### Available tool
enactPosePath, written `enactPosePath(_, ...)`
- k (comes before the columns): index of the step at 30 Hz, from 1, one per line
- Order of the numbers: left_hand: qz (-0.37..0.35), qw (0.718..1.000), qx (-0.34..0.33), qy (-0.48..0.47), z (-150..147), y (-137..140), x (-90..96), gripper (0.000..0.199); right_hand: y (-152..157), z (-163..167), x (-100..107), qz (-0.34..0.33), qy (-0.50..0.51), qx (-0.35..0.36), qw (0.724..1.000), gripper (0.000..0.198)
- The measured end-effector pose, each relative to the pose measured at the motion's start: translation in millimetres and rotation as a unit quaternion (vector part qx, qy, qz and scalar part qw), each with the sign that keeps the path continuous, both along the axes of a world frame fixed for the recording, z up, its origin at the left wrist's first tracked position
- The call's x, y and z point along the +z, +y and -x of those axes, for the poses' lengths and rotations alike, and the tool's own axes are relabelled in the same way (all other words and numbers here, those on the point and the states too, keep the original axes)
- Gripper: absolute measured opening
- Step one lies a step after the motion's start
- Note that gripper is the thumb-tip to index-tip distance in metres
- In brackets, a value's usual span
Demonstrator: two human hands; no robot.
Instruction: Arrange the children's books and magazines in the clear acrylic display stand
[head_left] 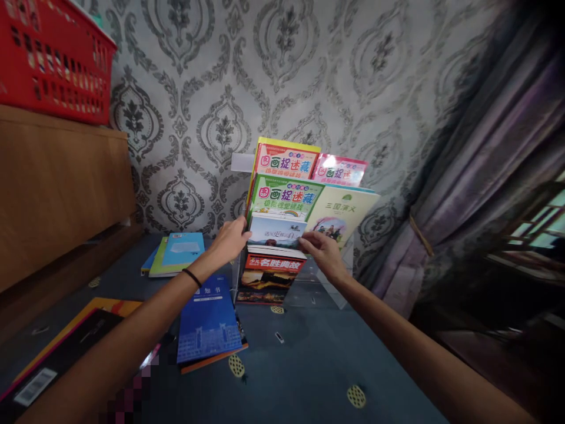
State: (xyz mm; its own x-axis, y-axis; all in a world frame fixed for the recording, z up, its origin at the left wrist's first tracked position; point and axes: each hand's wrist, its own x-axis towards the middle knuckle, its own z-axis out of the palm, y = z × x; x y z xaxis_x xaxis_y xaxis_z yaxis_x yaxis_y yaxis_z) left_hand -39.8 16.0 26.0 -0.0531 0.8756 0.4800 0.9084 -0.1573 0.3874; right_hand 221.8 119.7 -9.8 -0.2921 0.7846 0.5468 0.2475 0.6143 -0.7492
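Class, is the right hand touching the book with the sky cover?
Touching: the head view shows the right hand, fingertips against the right edge of the sky-cover book.

Close head view, forward-down onto books (286,197)

At left, red slotted plastic basket (66,70) atop wooden cabinet (66,188); behind, grey damask wallpaper (286,76); at right, purplish curtain (477,159) with tieback (421,235).
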Motion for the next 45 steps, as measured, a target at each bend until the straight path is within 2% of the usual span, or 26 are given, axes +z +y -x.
enactPosePath(5, -0.04, 0.998, -0.008, -0.038, -1.5, 2.3, -0.4, 0.011, 4.3, 7.2, 7.9, -0.043, 0.019, -0.025, 0.999, 0.039)
enactPosePath(11, -0.069, 0.996, -0.009, -0.052, -2.1, 8.7, -5.2, 0.008, 12.2, 13.0, 10.2, -0.027, 0.014, -0.027, 0.999, 0.038)
enactPosePath(20, -0.051, 0.993, -0.014, -0.11, -3.1, 5.2, -9.3, 0.008, 4.3, 8.2, 10.7, -0.043, -0.02, -0.012, 0.999, 0.049)
enactPosePath(26, -0.018, 0.994, -0.011, -0.11, -7.8, 3.6, -8.7, 0.005, -0.9, 8.6, 2.4, -0.015, -0.041, 0.027, 0.999, 0.046)
enactPosePath(32, -0.015, 0.997, 0.017, -0.069, -14.3, 1.7, -12.0, 0.008, -5.4, 9.7, -7.3, 0.044, 0.035, 0.022, 0.998, 0.045)
enactPosePath(38, -0.013, 0.998, -0.001, -0.069, -12.1, 3.3, -12.5, 0.013, -8.9, 6.4, -2.7, 0.11, 0.066, 0.077, 0.989, 0.054)
enactPosePath(42, -0.03, 0.994, -0.032, -0.104, -9.5, 6.5, -15.1, 0.021, -10.3, 3.7, 2.1, 0.151, 0.102, 0.066, 0.981, 0.057)
enactPosePath(45, -0.046, 0.989, -0.039, -0.136, -7.4, 9.0, -18.0, 0.025, -10.6, 4.4, 3.3, 0.148, 0.126, 0.064, 0.979, 0.057)
